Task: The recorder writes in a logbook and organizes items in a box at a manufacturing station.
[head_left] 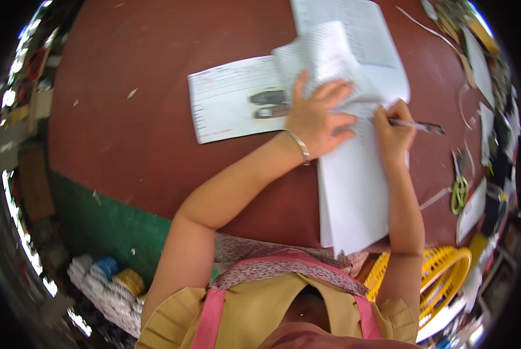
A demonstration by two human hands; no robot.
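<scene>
On the dark red table, my left hand (318, 116) lies with its fingers spread, pressing down on an open notebook (356, 180) and the sheets near it. My right hand (396, 131) grips a pen (420, 125), its tip against the notebook page. A bent-up page (330, 52) rises beyond my left fingers. To the left, partly under my left hand, is a printed sheet (225, 99) with a picture of dark shoes on it. The notebook's lower pages hang toward the table's near edge.
Green-handled scissors (459, 195) lie at the table's right side, among white strips (468, 110). A yellow plastic basket (446, 273) stands by my right elbow. Bundles of white, blue and yellow material (106, 285) sit at the lower left, beside the green floor (109, 221).
</scene>
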